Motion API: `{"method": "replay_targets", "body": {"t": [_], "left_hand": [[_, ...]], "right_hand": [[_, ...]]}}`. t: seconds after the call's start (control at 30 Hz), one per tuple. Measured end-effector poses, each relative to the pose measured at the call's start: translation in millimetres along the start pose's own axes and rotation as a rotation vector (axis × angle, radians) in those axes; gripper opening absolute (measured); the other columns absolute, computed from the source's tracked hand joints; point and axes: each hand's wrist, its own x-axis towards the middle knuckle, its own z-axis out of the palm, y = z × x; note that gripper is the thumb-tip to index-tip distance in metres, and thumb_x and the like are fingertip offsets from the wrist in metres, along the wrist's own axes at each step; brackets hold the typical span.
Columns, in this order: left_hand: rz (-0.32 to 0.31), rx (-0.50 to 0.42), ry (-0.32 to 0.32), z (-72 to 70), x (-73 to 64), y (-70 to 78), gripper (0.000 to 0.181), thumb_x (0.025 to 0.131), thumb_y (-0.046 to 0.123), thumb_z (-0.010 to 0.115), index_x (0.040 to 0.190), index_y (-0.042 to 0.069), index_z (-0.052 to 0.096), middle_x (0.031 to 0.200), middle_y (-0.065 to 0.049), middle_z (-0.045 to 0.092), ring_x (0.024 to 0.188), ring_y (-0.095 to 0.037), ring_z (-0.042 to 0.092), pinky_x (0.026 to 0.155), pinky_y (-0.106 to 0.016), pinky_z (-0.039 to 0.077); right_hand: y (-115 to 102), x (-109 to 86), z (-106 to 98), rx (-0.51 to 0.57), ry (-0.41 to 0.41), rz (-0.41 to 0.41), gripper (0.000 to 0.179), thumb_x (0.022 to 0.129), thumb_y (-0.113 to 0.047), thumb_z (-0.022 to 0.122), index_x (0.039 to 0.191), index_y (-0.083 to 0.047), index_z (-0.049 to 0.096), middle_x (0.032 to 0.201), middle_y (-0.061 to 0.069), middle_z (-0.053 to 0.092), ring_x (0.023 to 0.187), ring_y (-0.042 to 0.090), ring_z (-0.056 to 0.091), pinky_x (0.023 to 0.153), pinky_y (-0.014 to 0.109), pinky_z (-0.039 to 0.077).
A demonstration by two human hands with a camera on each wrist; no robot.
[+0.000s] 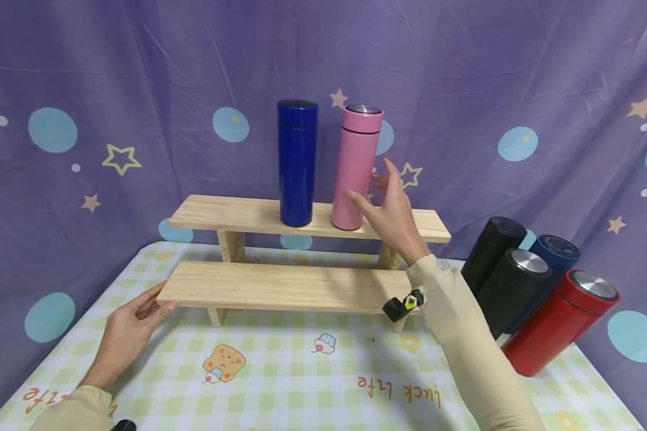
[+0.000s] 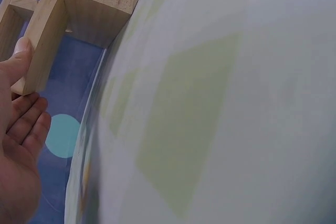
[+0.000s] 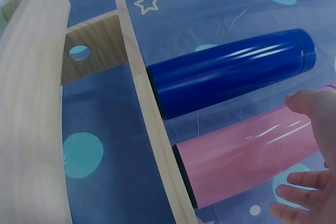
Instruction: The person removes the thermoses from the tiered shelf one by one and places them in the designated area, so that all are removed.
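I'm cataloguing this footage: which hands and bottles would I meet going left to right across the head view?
Left hand → glossy blue bottle → pink bottle → right hand → red bottle. Overlapping dark bottles are left out.

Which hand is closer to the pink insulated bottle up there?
Right: the right hand is beside the pink insulated bottle on the upper wooden shelf, while the left hand is farther off, holding the left end of the lower wooden shelf.
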Motion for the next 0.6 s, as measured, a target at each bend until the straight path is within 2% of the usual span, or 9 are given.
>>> {"method": "replay_targets", "body": {"t": [0.3, 0.43, 0.6], "left_hand": [[0.029, 0.015, 0.027, -1.0, 0.2, -1.3, 0.071, 0.100, 0.040, 0.072, 0.153, -0.001, 0.048, 0.135, -0.033, 0.057, 0.118, -0.042, 0.062, 0.073, 0.000, 0.046], [0.035, -0.008, 0.008, -1.1, -0.5, 0.0, 0.072, 0.101, 0.041, 0.070, 0.154, -0.002, 0.046, 0.138, -0.034, 0.054, 0.123, -0.049, 0.057, 0.074, 0.000, 0.046], [0.034, -0.017, -0.009, -0.9, -0.2, 0.2, 0.074, 0.101, 0.043, 0.069, 0.155, -0.001, 0.044, 0.141, -0.035, 0.052, 0.126, -0.052, 0.054, 0.076, 0.000, 0.045]], "right_hand": [[8, -41.6, -20, -0.010, 0.013, -0.067, 0.087, 0.099, -0.028, 0.074, 0.165, -0.009, 0.020, 0.151, 0.022, 0.047, 0.139, 0.036, 0.048, 0.112, 0.054, 0.043], [14, -60.9, -31, -0.028, 0.034, -0.095, 0.082, 0.101, -0.023, 0.072, 0.164, -0.010, 0.022, 0.151, 0.021, 0.048, 0.139, 0.037, 0.047, 0.111, 0.055, 0.044], [21, -85.3, -43, -0.087, 0.087, -0.152, 0.080, 0.099, -0.013, 0.074, 0.163, -0.009, 0.026, 0.150, 0.021, 0.050, 0.137, 0.037, 0.050, 0.108, 0.057, 0.045]]}}
